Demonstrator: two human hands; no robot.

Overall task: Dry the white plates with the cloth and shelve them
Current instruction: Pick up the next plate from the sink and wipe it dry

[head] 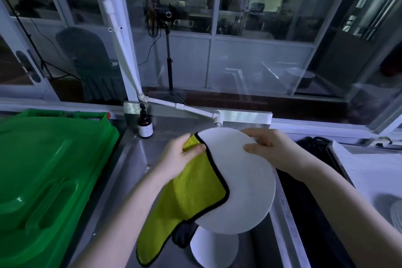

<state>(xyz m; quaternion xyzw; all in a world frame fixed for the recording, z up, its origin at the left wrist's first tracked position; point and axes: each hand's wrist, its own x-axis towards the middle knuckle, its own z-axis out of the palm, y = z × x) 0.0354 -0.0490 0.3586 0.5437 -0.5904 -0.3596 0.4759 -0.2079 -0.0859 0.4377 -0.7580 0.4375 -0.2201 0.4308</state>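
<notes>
Holding a white plate [245,183] tilted up over the steel sink [134,169], just below the middle of the view, face turned toward the camera. Gripping its rim at 1 o'clock with the right hand [269,150], thumb laid on the near face, fingers curled behind the edge. Pinching a yellow-green cloth [195,198] with black edging in the left hand [180,156], at 10 o'clock of the plate, thumb pressed over the fabric. Draped against the plate's left side from 11 round to 7 o'clock, hanging loose below the left wrist, a dark underside showing at the fold. Lower in the basin, at 6 o'clock of the held plate and partly covered by it: a second white plate [214,248]. At 9 o'clock of the view, just beside the sink: a big green plastic lid [47,169]. Upright on the sink's back ledge, at 11 o'clock of the plate: a brown pump bottle [144,125] with a white label. Slanting down from 12 o'clock to end just above the plate's top rim: a white pipe [195,111]. At 3 o'clock: a white tray [369,165], with something black [304,213] between it and the sink, too dark to tell.
</notes>
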